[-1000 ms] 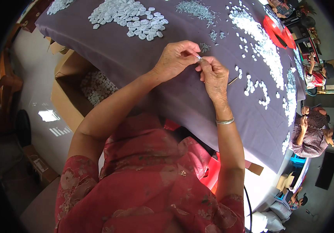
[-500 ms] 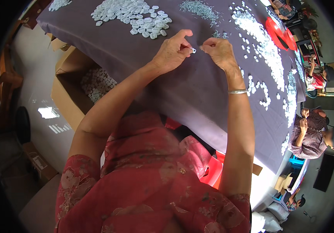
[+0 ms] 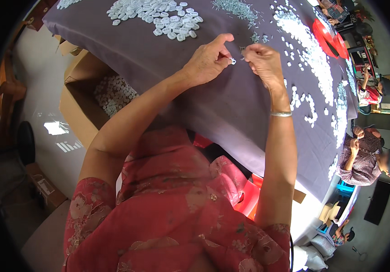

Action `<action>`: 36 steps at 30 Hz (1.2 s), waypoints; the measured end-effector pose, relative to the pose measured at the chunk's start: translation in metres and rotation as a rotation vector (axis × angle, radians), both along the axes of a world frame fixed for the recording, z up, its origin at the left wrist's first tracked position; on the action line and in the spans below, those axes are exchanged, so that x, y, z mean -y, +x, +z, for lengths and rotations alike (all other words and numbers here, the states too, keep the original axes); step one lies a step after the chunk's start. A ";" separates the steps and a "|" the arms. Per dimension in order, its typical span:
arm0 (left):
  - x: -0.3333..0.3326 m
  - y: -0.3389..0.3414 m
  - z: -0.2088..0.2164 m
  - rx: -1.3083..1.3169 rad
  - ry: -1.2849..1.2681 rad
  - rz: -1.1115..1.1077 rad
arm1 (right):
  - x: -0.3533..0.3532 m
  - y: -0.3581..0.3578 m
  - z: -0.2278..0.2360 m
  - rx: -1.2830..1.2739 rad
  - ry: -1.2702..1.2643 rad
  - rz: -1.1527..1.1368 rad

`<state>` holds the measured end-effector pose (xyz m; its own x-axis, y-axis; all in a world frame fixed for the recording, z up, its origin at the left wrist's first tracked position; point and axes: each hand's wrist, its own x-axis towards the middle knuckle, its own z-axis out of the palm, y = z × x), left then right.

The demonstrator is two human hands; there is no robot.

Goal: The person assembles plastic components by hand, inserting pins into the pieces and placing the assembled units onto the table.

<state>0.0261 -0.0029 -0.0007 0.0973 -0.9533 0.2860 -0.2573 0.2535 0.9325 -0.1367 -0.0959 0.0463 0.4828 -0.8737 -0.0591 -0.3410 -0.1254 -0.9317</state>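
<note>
My left hand (image 3: 208, 61) is over the dark tablecloth, thumb and fingers pinching a small white plastic piece (image 3: 233, 61) with a hole or loop at its end. The left index finger arches above it. To the right, a short gap away, my right hand (image 3: 264, 64) has its fingertips closed together. Something tiny and greyish seems to show at those fingertips, too small to name. Just beyond the right hand lie a few thin grey screw-like pins (image 3: 264, 39), with a larger heap of such pins (image 3: 233, 10) farther back.
White oval plastic pieces (image 3: 176, 25) are heaped at the far left of the tablecloth (image 3: 231, 113). Many small white pieces (image 3: 310, 56) spread along the right, near a red tray (image 3: 328, 40). An open cardboard box (image 3: 79, 115) of white pieces stands left. Other people (image 3: 363, 154) sit at right.
Both hands have shifted slightly right. My right hand has turned a little, its fingertips now higher beside the white piece. The left pinch on that piece is unchanged.
</note>
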 end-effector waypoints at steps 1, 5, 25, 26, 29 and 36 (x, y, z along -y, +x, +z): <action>0.000 -0.003 0.000 0.010 -0.014 -0.023 | -0.006 -0.003 -0.001 -0.002 0.005 -0.001; -0.003 -0.016 0.005 0.037 0.000 -0.097 | -0.023 -0.012 -0.012 0.286 0.093 -0.075; -0.005 -0.023 0.004 0.092 0.001 -0.103 | -0.036 -0.020 -0.030 0.294 0.010 -0.028; -0.006 -0.022 0.004 0.098 0.008 -0.099 | -0.036 -0.020 -0.030 0.286 0.005 -0.018; -0.004 -0.022 0.000 0.104 -0.007 -0.092 | -0.037 -0.020 -0.029 0.265 -0.013 -0.006; 0.000 -0.024 -0.007 0.096 -0.137 -0.033 | -0.038 -0.020 -0.029 0.221 -0.061 0.003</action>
<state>0.0018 -0.0028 -0.0073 0.0330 -0.9068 0.4203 -0.3329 0.3865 0.8601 -0.1567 -0.0580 0.0173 0.4810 -0.8708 0.1013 -0.1292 -0.1847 -0.9743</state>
